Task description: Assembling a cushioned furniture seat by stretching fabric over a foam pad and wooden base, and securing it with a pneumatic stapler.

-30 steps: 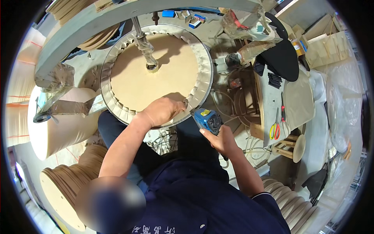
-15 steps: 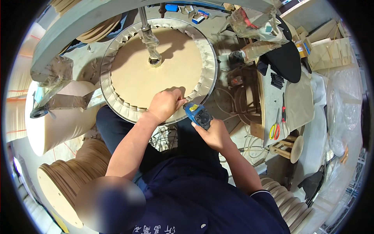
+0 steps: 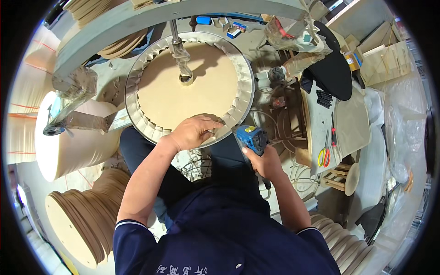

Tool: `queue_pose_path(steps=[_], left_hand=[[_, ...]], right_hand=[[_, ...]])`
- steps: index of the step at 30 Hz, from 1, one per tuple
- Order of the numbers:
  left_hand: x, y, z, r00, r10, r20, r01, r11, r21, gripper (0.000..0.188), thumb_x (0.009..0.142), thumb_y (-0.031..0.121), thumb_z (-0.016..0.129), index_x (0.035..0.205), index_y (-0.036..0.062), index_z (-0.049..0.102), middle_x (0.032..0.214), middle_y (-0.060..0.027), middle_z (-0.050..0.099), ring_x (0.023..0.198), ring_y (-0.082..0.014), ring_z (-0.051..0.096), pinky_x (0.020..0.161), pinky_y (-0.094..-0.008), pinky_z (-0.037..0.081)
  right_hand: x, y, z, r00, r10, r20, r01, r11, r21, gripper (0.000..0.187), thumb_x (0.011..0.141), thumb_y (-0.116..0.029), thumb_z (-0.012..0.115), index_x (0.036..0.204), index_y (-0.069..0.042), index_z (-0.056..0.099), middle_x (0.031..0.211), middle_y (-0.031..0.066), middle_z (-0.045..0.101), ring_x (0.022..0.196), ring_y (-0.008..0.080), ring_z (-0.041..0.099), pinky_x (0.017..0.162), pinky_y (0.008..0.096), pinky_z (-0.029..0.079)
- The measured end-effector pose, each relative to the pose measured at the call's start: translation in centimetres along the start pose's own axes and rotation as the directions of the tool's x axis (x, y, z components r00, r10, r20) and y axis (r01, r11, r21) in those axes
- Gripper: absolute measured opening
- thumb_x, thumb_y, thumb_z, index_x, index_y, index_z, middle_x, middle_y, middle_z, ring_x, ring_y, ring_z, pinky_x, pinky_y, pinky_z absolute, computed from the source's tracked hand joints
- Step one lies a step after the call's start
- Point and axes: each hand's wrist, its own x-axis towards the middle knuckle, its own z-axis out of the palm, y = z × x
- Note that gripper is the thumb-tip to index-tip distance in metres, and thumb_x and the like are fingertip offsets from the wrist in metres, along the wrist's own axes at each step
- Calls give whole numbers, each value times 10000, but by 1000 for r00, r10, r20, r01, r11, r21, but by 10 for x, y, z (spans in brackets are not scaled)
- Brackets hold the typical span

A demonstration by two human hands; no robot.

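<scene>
A round beige board (image 3: 183,103) lies in front of me inside a metal-rimmed ring, with pale pleated fabric (image 3: 236,98) folded inward around its edge. On the near edge rests my left hand (image 3: 195,132), its fingers bent and pinching the fabric. My right hand (image 3: 265,161) grips a blue staple gun (image 3: 253,138). The gun's nose is just right of the ring's near right rim, a little apart from my left fingers. Down onto the board's middle comes a metal rod (image 3: 182,55) wrapped in plastic.
A curved grey machine arm (image 3: 183,13) spans the far side. At left stand a large pale roll (image 3: 78,137) and stacked round boards (image 3: 87,215). The right-hand table (image 3: 316,123) carries scissors (image 3: 324,156), a red-handled screwdriver (image 3: 333,133) and black pieces. A small stool (image 3: 341,178) stands below it.
The staple gun has moved right, away from my left hand and off the ring's edge. My left fingers have opened out a little along the near fabric. The whole view has shifted slightly.
</scene>
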Motion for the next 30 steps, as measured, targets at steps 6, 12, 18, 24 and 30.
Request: queue_pose_path(steps=[6, 12, 18, 24, 30], left_hand=[[9, -6, -1, 999, -45, 5, 43, 986, 159, 153, 910, 85, 662, 1060, 81, 693, 983, -117, 694, 992, -349, 663, 872, -449, 544], [7, -4, 15, 981, -156, -111, 179, 955, 238, 115, 944, 162, 634, 981, 57, 662, 958, -147, 694, 939, -364, 675, 837, -459, 545], [13, 3, 17, 948, -271, -168, 303, 928, 214, 151, 954, 207, 619, 976, 66, 666, 961, -162, 702, 921, -370, 687, 843, -464, 547], [15, 1, 16, 935, -306, -179, 338, 923, 184, 142, 958, 206, 617, 966, 74, 669, 963, -150, 712, 933, -366, 687, 842, -465, 545], [16, 3, 21, 916, -328, -232, 360, 926, 113, 145, 951, 182, 662, 1035, 65, 682, 944, -152, 710, 906, -379, 682, 837, -449, 545]], right_hand=[[-3, -6, 0, 999, -52, 15, 53, 984, -167, 334, 944, -349, 749, 929, -24, 676, 742, 107, 667, 700, 230, 656, 660, 369, 491], [-4, -33, 5, 993, -33, 112, 62, 962, -264, 430, 924, -336, 765, 1192, -9, 683, 1005, 217, 759, 1007, 389, 729, 845, 412, 553], [8, -31, 18, 988, -102, 113, 121, 975, -184, 420, 923, -330, 758, 1180, -9, 675, 1021, 231, 752, 1038, 418, 709, 865, 421, 559], [21, -50, 27, 992, -96, 87, 115, 959, -259, 437, 915, -342, 755, 1180, -6, 668, 1011, 256, 737, 1021, 451, 691, 870, 436, 560], [18, -44, 25, 988, -152, 37, 156, 965, -213, 457, 913, -378, 759, 1119, 24, 687, 946, 255, 732, 976, 457, 698, 829, 446, 549]])
